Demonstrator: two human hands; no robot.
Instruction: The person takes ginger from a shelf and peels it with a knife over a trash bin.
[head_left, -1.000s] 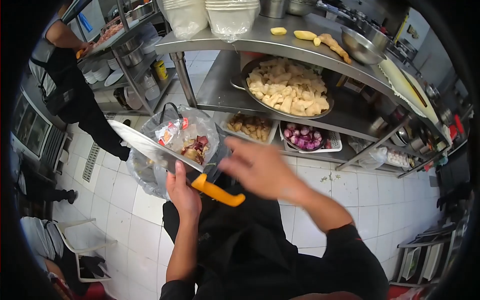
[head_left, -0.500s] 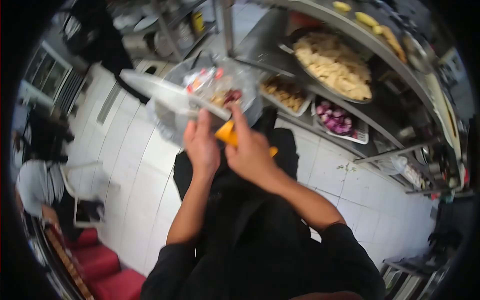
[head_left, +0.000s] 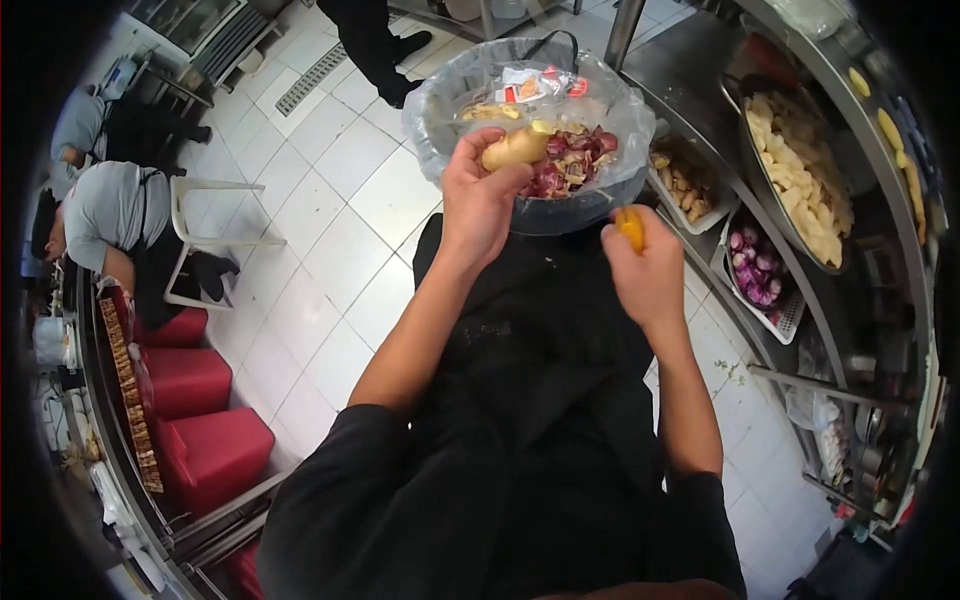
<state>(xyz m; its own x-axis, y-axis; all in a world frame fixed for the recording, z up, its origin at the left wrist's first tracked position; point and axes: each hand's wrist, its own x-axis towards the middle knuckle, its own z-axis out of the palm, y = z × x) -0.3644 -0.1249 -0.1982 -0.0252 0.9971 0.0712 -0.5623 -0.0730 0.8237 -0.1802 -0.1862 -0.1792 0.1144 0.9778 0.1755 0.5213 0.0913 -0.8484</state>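
Note:
My left hand (head_left: 477,200) is closed around a piece of ginger (head_left: 515,148), pale tan with a yellow end, above the near part of a lined waste bin (head_left: 425,115). Reddish-purple onion skins (head_left: 575,160) and some wrappers (head_left: 535,85) lie inside the bin. To the right of the bin's near rim, my right hand (head_left: 645,265) grips the yellow handle of a knife (head_left: 630,230). Its blade cannot be made out now.
Metal shelving on the right carries a large pan of pale peeled pieces (head_left: 800,170), a tray of ginger (head_left: 685,190) and a basket of purple onions (head_left: 755,265). Red bins (head_left: 215,450), a white chair (head_left: 215,235) and a seated person (head_left: 115,215) are at left.
My hands, close together over the bin's near edge before, are now apart. The long, pale, blurred blade no longer shows clearly. The ginger has come into view in my left hand; the camera view has shifted.

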